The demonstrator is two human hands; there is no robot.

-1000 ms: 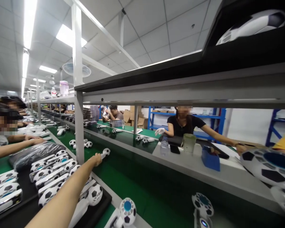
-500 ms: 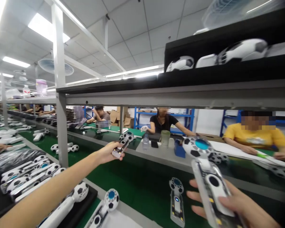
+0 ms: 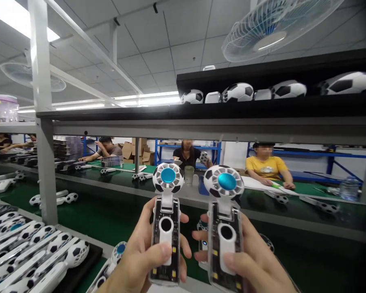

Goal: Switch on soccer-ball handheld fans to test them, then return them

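My left hand (image 3: pixel 143 248) is closed round a handheld fan (image 3: pixel 167 215) with a soccer-ball head, a blue centre and a clear handle showing its circuit board. A matching handheld fan (image 3: pixel 225 211) stands upright in my right hand (image 3: pixel 253 256). Both thumbs press on the white strips of the handles, below the dark round buttons. The two fans are side by side, apart, with their blue centres facing me. Behind the right fan, another fan (image 3: pixel 203 244) is mostly hidden on the green belt. One more fan (image 3: pixel 118 250) lies left of my left wrist.
A black tray (image 3: pixel 88 254) at the left holds several soccer-ball fans. More balls sit in a black shelf (image 3: pixel 262 106) overhead. A grey post (image 3: pixel 45 162) rises at the left. Across the green belt (image 3: pixel 116 221), a person in a yellow shirt (image 3: pixel 265 167) and others sit working.
My left hand has come back from the far side of the belt with its fan. My right hand has moved left, bringing both fans together. The view has turned right.
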